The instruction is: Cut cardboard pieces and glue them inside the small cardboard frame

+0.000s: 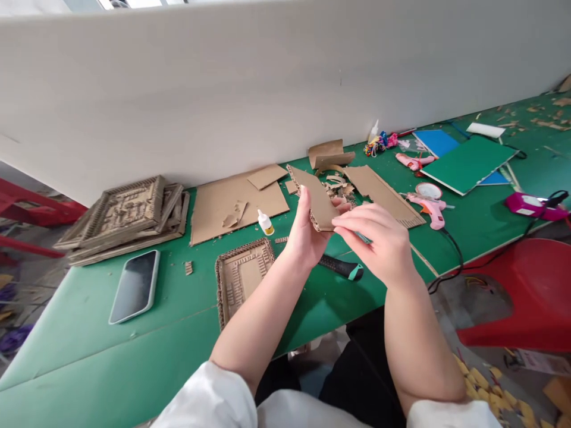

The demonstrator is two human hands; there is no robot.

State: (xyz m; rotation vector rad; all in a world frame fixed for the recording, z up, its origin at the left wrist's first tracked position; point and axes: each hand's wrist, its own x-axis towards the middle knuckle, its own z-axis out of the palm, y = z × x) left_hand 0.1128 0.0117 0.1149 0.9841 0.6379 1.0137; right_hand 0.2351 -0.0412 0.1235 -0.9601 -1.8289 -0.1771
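My left hand (305, 229) grips a small piece of corrugated cardboard (316, 199), its thumb on the near face and its fingers behind. The piece is tilted up above the table. My right hand (372, 238) is closed in a pinch at the lower right corner of that cardboard; whether the fingertips hold the corner itself or a small bit at it is hidden. Below the hands lies a black and teal utility knife (341, 267), partly covered. A cardboard frame (222, 285) with ridged strips inside lies beside my left forearm, which covers part of it.
A glue bottle (266, 223) stands near a flat cardboard sheet (209, 208). Stacked cardboard frames (129, 214) and a phone (135, 285) lie left. Pink glue guns (429, 209), a green board (470, 161) and a cable (457, 261) are right, beside a red stool (530, 291).
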